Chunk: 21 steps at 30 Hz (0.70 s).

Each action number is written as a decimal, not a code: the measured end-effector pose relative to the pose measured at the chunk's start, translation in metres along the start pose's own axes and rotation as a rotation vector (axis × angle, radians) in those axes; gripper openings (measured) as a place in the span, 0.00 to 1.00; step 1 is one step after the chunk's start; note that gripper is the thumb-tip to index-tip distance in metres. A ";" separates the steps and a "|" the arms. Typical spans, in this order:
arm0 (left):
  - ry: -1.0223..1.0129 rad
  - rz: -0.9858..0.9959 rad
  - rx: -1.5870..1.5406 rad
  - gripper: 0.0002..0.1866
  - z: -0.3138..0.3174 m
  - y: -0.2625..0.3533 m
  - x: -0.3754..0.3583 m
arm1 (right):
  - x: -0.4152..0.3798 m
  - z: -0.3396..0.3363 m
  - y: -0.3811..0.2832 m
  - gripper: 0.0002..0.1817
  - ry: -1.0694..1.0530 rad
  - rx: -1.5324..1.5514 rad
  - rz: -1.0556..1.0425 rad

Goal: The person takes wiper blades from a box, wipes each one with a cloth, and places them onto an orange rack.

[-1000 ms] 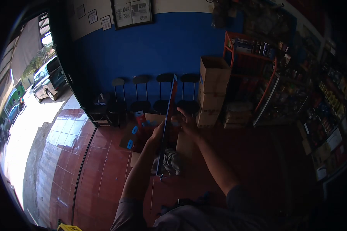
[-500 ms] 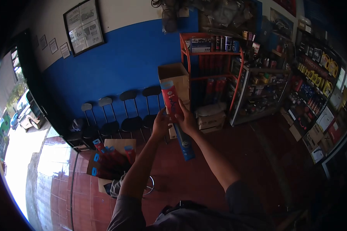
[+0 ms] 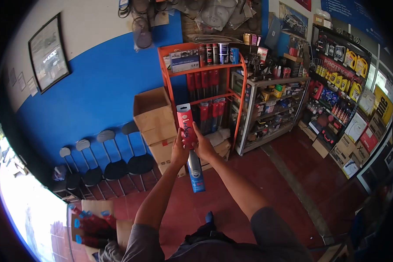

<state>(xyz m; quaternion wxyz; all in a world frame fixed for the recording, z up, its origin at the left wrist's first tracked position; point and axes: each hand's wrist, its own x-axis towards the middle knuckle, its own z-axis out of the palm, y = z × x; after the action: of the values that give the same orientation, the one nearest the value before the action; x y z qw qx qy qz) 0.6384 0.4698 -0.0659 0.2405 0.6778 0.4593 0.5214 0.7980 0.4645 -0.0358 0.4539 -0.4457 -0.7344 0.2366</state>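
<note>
A long, narrow red-and-blue package [image 3: 195,177] with a hang tab, which looks like a wiper blade pack, is held upright in front of me. My left hand [image 3: 179,150] grips its left edge near the middle, thumb on the front. On the opposite edge, my right hand [image 3: 202,146] has its fingers closed around it. The red upper part faces me, with dark lettering; the blue end points down toward the floor. Similar packages [image 3: 214,114] hang in rows on the orange rack [image 3: 238,66] beyond my hands.
Left of the rack stand stacked cardboard boxes [image 3: 155,124] and a row of black folding chairs [image 3: 113,168]. More red packages [image 3: 94,225] lie in a box at lower left. A glass display cabinet [image 3: 273,113] and shelves of yellow oil bottles [image 3: 345,83] line the right side.
My view has turned to the right, toward the rack and cabinet. The package stays in both hands and is now more upright. A foot has come into view below.
</note>
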 end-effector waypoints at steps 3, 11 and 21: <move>0.007 -0.017 -0.050 0.44 0.045 -0.027 0.063 | 0.057 -0.018 0.054 0.57 -0.020 0.023 0.021; 0.051 0.031 0.119 0.45 0.129 -0.077 0.195 | 0.175 -0.069 0.158 0.60 -0.103 0.093 0.041; 0.165 -0.068 0.228 0.46 0.219 -0.119 0.321 | 0.295 -0.109 0.282 0.60 -0.165 0.143 -0.178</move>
<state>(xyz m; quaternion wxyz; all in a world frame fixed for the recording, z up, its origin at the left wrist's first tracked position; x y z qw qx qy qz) 0.8078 0.8386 -0.0807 0.1408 0.6396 0.5564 0.5114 0.9617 0.8527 -0.0618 0.4418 -0.3244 -0.7870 0.2830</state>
